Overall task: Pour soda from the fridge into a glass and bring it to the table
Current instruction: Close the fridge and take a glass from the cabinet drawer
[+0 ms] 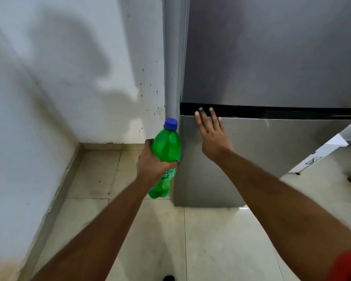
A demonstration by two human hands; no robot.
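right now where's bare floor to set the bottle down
Bare tile floor in front of the fridge, and a strip between the wall and the fridge's side. Tight spot: the green bottle in the left hand nearly touches the fridge corner.

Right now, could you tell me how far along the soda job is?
Done: the green soda bottle is out, gripped upright in the left hand, its blue cap on. In hand: the right hand lies flat against the lower fridge door, which looks shut. Left: pouring and carrying; no glass or table shows.
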